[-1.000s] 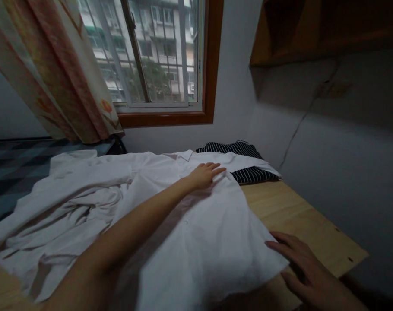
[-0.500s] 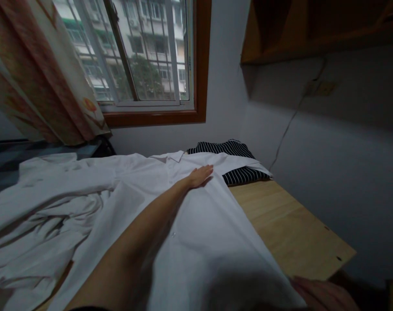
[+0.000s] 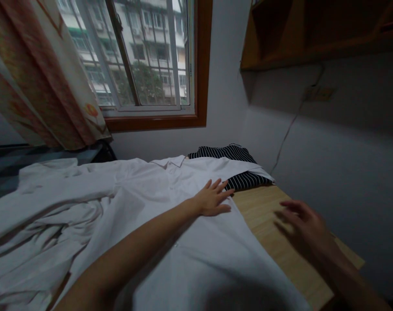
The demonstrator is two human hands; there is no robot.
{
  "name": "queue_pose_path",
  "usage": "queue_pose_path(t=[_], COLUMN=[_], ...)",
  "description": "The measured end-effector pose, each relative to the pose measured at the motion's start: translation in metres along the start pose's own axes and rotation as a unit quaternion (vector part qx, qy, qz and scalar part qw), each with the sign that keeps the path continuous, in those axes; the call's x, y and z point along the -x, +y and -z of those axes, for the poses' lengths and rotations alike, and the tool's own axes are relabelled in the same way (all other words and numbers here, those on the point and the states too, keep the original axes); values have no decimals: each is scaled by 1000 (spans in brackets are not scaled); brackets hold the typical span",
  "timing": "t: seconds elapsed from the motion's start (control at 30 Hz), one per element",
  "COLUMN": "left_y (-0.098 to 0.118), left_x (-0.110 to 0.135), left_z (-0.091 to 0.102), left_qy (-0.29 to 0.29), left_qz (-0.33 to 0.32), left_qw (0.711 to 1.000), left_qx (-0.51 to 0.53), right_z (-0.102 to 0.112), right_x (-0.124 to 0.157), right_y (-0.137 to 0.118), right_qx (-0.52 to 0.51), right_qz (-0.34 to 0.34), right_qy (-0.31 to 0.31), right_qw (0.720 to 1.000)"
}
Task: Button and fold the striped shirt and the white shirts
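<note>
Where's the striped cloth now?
In the head view, right of centre: the striped cloth lies at the far end of the wooden board, partly under the white sleeve, near the left hand.

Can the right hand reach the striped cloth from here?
Likely yes: nothing visible blocks the right hand from the near edge of the striped cloth, though the white sleeve lies across part of it.

a camera worn on the head looks forward and down along the wearer's own arms, the white shirt (image 3: 203,255) spread close below across the lower half of the view. the left hand (image 3: 213,199) falls near the centre, the right hand (image 3: 305,222) farther right. the window (image 3: 154,60) faces the lens at upper left, the wooden shelf (image 3: 277,56) at upper right.
</note>
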State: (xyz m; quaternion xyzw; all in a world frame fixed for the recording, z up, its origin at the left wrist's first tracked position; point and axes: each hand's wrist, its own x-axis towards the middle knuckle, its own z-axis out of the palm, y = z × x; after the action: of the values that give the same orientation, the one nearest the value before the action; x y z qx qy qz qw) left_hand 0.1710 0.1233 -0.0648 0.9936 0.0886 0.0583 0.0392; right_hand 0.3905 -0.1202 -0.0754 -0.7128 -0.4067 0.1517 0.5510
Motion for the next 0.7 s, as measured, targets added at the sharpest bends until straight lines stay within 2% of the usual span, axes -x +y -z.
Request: queue_pose_path(t=[0.03, 0.07, 0.13, 0.2, 0.27, 0.3, 0.37, 0.47, 0.53, 0.63, 0.7], left_y=[5, 8, 9, 7, 5, 5, 6, 7, 7, 7, 8], left_x=[2, 3, 6, 7, 8, 9, 9, 10, 10, 11, 10], left_z=[-4, -8, -12, -14, -12, -12, -11, -11, -11, -10, -10], left_qy=[-8, -12, -10, -6, -4, -3, 2, 10, 12, 10, 9], left_qz=[-7, -9, -10, -12, -11, -11, -9, -5, -5, -4, -2], left_qw=[1000, 1000, 1000, 1000, 1000, 1000, 999, 999, 999, 999, 999], left_qx=[4, 7, 15, 22, 27, 29, 32, 34, 37, 41, 41], right_z=[-5, -10, -19, -27, -34, -37, -42, -48, -50, -47, -42], right_x=[-33, -68, -133, -185, -218, -229, -240, -245, -247, -247, -246], right_y=[1, 1, 5, 10, 18, 22, 29, 27, 14, -15, -31], right_qx=[3, 39, 160, 292, 401, 432, 455, 465, 459, 400, 346], right_qz=[-17, -5, 62, 109, 118, 112, 90, 59, 76, 166, 202], right_qy=[5, 32, 73, 26, -33, -52, -63, -23, 60, 223, 280], right_qw=[1000, 999, 982, 950, 908, 893, 884, 883, 883, 873, 872])
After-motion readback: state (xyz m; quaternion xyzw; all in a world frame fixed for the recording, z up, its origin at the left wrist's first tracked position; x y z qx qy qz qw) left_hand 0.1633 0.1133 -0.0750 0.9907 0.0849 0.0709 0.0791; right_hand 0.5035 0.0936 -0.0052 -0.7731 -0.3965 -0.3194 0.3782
